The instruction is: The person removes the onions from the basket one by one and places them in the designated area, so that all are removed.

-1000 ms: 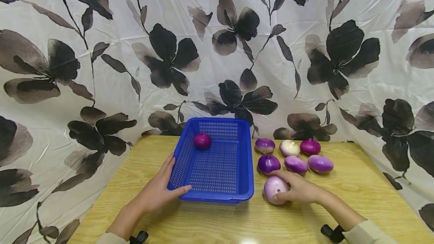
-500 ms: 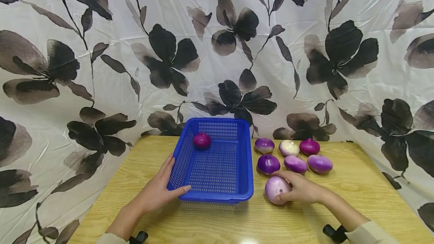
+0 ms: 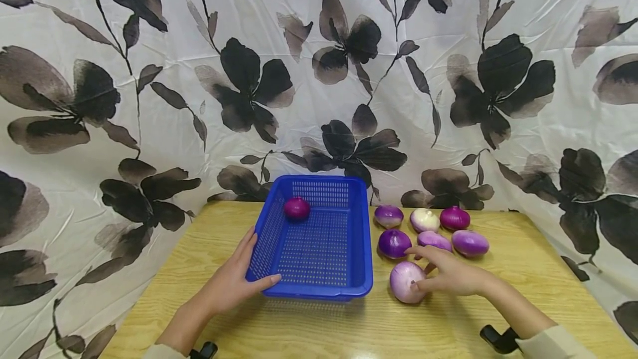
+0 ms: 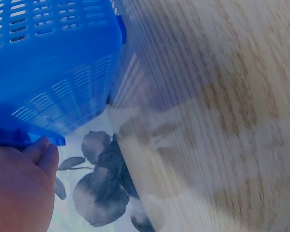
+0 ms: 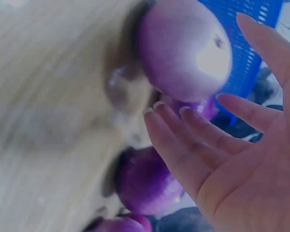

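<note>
The blue plastic basket [image 3: 319, 291] stands on the table with one red onion [image 3: 297, 209] inside. My left hand [image 3: 226, 284] holds its near left corner, thumb at the front rim and fingers along the left side; in the left wrist view its fingertips meet the rim. A large pale purple onion [image 3: 405, 282] lies on the table to the right of the basket. Over its right side hovers my right hand [image 3: 451, 275], fingers spread and gripping nothing. In the right wrist view a gap shows between those fingers [image 5: 171, 150] and the large onion [image 5: 186, 48].
Behind the large onion, several more onions stand in two rows, among them a dark purple one [image 3: 395, 244], a whitish one [image 3: 425, 220] and a red one [image 3: 454, 218]. A floral cloth [image 3: 319, 71] hangs behind the wooden table [image 3: 179, 259].
My right hand has loosened from the large onion, its fingers spreading and shifting slightly to the right. The left hand and the basket have stayed put.
</note>
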### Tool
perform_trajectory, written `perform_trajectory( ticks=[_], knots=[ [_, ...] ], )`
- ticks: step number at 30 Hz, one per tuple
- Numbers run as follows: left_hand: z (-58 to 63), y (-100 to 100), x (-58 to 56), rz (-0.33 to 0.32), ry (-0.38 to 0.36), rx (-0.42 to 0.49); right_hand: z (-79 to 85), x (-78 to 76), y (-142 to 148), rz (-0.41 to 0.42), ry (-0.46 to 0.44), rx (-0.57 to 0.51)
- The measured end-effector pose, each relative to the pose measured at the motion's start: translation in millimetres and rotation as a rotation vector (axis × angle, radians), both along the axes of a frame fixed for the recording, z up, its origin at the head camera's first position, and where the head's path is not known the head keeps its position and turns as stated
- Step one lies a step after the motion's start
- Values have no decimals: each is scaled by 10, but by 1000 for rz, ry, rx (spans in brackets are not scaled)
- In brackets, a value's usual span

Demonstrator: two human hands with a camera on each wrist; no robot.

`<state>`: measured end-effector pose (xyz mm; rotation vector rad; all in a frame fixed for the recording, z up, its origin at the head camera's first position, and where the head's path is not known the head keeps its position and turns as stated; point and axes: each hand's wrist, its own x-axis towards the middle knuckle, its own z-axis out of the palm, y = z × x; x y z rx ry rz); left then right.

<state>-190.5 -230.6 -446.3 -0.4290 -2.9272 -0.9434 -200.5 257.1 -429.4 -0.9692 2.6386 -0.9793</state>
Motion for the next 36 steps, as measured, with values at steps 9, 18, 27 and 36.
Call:
perform_trajectory(
  ticks=[9, 18, 27, 36],
  knots=[
    [-1, -4, -7, 9, -11, 4, 278, -71, -12, -2, 68, 35],
    [-1, -8, 19, 12, -12, -7, 480, -229, -205, 34, 97, 38],
    [18, 3, 2, 15, -27, -23, 763, -534, -672, 115, 127, 42],
    [35, 7, 15, 20, -34, -20, 996, -738, -1284, 140, 37, 111]
  ],
)
